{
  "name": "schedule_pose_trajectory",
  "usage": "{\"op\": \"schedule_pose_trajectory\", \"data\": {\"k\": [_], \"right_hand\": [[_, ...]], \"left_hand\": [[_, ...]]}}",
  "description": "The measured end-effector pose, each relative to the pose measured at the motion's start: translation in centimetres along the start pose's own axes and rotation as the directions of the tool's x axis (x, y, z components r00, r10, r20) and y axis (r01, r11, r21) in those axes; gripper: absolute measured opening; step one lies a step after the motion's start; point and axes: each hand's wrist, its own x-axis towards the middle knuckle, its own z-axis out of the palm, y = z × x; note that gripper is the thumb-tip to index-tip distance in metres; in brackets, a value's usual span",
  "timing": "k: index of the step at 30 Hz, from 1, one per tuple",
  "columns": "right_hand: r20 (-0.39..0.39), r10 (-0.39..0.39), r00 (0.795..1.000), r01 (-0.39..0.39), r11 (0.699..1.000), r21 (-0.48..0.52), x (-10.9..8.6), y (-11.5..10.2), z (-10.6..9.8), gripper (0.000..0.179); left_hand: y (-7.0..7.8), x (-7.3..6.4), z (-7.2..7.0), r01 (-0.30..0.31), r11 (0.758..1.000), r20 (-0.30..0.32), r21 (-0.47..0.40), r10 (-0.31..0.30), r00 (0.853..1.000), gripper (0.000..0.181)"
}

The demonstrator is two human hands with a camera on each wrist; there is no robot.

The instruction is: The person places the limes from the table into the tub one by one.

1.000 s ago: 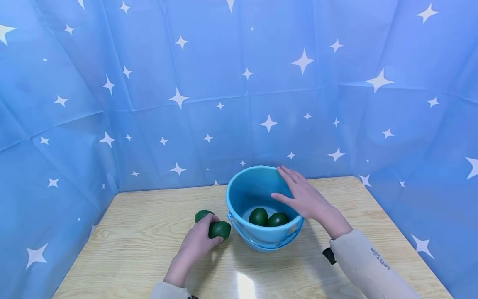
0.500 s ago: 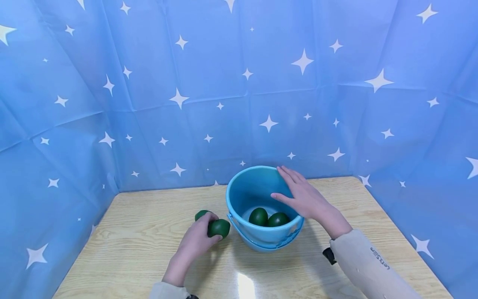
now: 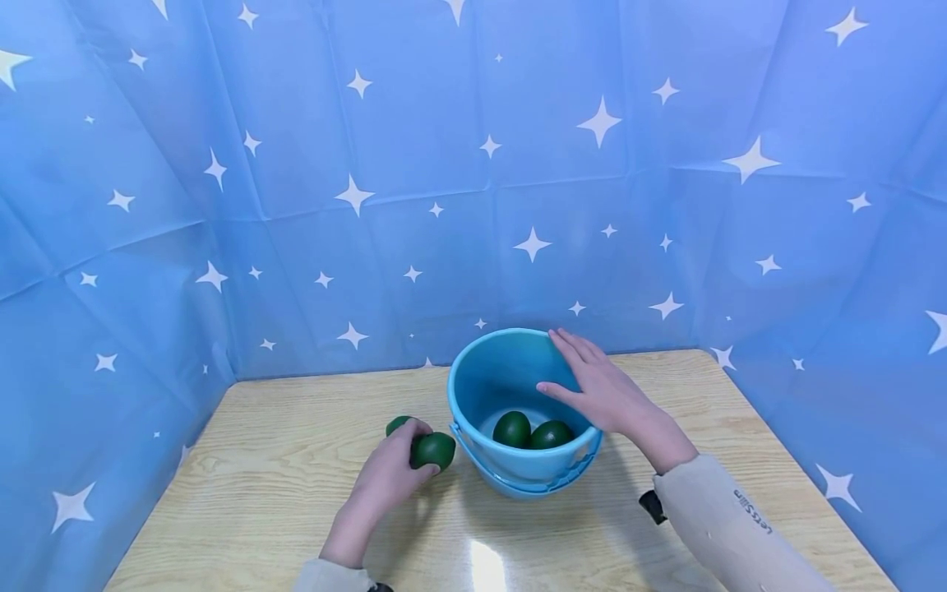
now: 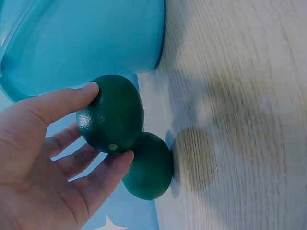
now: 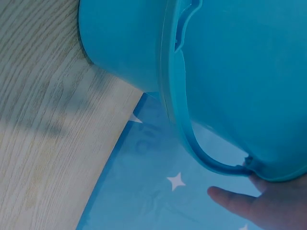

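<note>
My left hand (image 3: 392, 475) pinches a dark green oval fruit (image 4: 114, 115) between thumb and fingertips, just left of a light-blue bucket (image 3: 503, 472). It has a small pale stem scar and slightly bumpy, glossy skin; whether lime or avocado I cannot tell. Behind it, partly hidden by my fingers, is a second such fruit (image 4: 151, 167) on the table. Two more lie inside the bucket, a left fruit (image 3: 512, 429) and a right fruit (image 3: 551, 434). My right hand (image 3: 602, 390) rests at the bucket's right rim with straight fingers, its thumb spread away from them.
A wooden table (image 3: 281, 460) carries everything. The bucket's handle (image 3: 518, 488) hangs down its near side. A blue curtain (image 3: 414, 181) with white stars stands along the back and both sides of the table.
My left hand and the fruit it holds have shifted very slightly up and to the left. My right hand and the bucket have stayed put.
</note>
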Motion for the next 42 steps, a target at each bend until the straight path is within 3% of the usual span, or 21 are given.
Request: {"op": "schedule_pose_trajectory", "data": {"k": [42], "right_hand": [[-0.008, -0.005, 1.000, 0.005, 1.000, 0.000, -0.01, -0.10, 0.05, 0.085]], "left_hand": [[0.25, 0.00, -0.50, -0.015, 1.000, -0.017, -0.018, 0.014, 1.000, 0.047]]}}
